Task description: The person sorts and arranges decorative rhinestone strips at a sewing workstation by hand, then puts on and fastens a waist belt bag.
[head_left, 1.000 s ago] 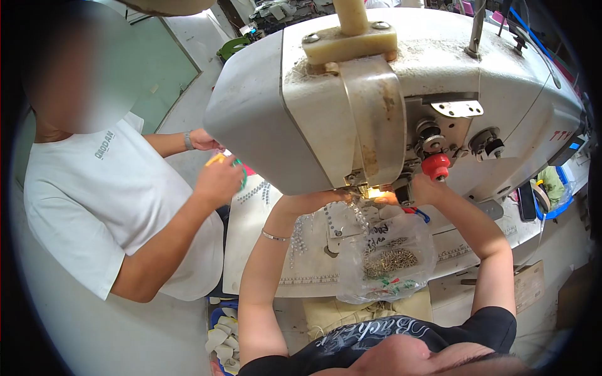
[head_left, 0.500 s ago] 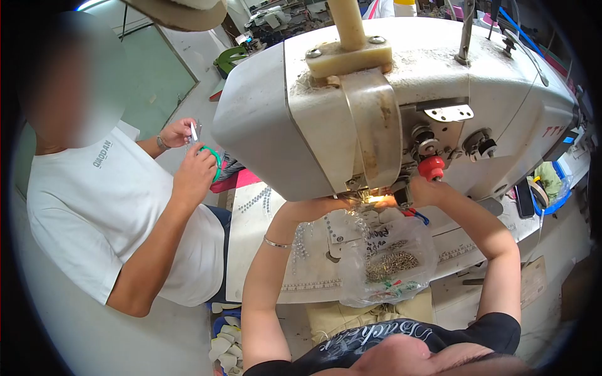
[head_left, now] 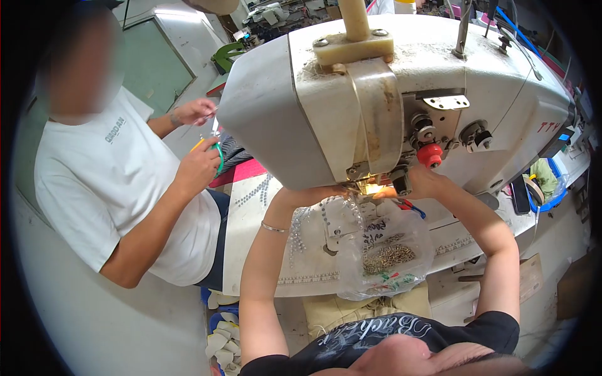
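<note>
A large sewing machine [head_left: 263, 119] fills the upper middle, its needle area [head_left: 367, 187] lit by a lamp. Under the left of the machine head reaches my left hand [head_left: 311, 196], its fingers mostly hidden. From the other side comes my right hand [head_left: 421, 182], partly behind a dark machine part, with a fingertip close to the lit needle area. A shiny strand [head_left: 360, 219] hangs from there towards a clear plastic bag [head_left: 351, 276] holding a heap of gold-coloured chain [head_left: 389, 258]. What my fingers grip, if anything, is hidden.
At the left a co-worker in a white T-shirt [head_left: 125, 175] holds green-handled scissors [head_left: 219, 156]. Clear bead strands [head_left: 296, 238] and rows of grey dots [head_left: 254, 191] lie on the white machine table [head_left: 251, 276]. A phone [head_left: 520, 195] and a blue basket [head_left: 550, 203] are at the right.
The view has shifted slightly. The co-worker's hands and scissors have moved up and right, nearer the machine. Both my hands stay at the needle area, with little visible change.
</note>
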Motion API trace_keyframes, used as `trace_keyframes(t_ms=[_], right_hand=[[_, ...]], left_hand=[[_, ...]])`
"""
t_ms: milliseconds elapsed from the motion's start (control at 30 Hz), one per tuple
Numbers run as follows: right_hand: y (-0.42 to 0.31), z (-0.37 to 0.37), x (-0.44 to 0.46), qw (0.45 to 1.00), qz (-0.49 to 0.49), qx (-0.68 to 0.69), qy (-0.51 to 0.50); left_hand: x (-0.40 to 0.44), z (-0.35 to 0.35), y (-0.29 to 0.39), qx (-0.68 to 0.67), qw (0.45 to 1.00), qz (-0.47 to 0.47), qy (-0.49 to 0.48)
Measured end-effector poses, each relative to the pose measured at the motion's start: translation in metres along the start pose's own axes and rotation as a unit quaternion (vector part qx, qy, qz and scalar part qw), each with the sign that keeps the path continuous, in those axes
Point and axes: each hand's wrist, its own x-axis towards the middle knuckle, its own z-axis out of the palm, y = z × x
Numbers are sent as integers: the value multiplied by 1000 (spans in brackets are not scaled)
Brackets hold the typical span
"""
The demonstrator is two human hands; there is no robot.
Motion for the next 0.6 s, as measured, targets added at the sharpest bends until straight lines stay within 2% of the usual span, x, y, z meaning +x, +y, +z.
trace_keyframes(t_ms=[133,200,233,300,333,367,400,467,500,567,600], right_hand=[[31,27,-5,999,-19,25,6],[39,35,-20,995,22,75,61],[27,37,-22,987,59,110,98],[-7,28,-29,952,150,190,185],[-17,22,-38,942,235,208,117],[-26,20,-48,921,317,222,48],[-38,20,-52,935,284,208,-43],[-58,34,-62,952,188,149,-191],[-66,43,-66,955,127,105,-246],[-76,70,-72,961,111,75,-244],[-77,79,-72,963,103,59,-243]], left_hand=[[-3,-3,10,28,999,17,18],[-13,-2,8,53,996,18,67],[-27,-10,-1,5,995,-39,90],[-56,-22,-39,68,981,-37,178],[-68,-24,-61,99,970,-35,220],[-91,-12,-78,172,948,-112,245],[-113,6,-105,173,932,-213,235],[-132,38,-120,288,889,-316,163],[-135,50,-118,312,882,-301,183],[-137,68,-115,358,866,-268,222],[-140,66,-116,315,879,-279,225]])
